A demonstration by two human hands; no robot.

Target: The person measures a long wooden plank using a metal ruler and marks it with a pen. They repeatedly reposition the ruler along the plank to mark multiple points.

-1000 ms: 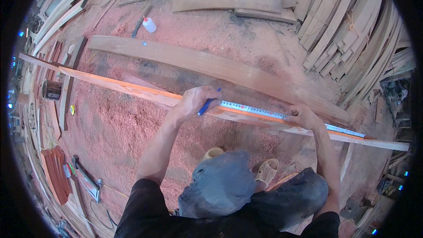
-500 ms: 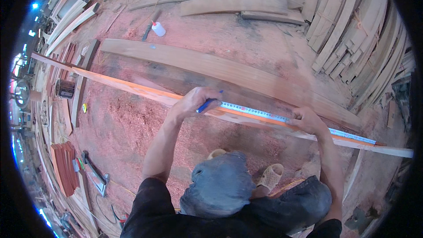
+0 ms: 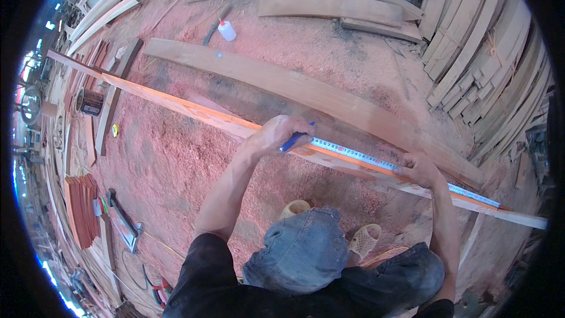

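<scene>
A long narrow board (image 3: 194,109) with an orange-lit upper edge runs slantwise before me, from far left to near right. Along its right part lies the blue-white blade of a tape measure (image 3: 356,153), reaching almost to the board's right end. My left hand (image 3: 276,134) is closed around a slim blue pen (image 3: 292,141) and rests on the board's edge where the visible blade begins. Whether a tape case sits under that palm cannot be seen. Further right, my right hand (image 3: 422,171) is closed with thumb and fingers on the blade, against the board.
A wide plank (image 3: 282,85) lies beyond the board on reddish, sawdust-covered floor. Stacked timber (image 3: 471,41) stands at right. A white bottle (image 3: 227,31) is at the back, a tin can (image 3: 89,101) at left, and a framed tool (image 3: 125,222) near left.
The whole view has shifted, so the board and both hands appear farther right and my right hand slightly lower. Both hands keep about the same places on the tape and board.
</scene>
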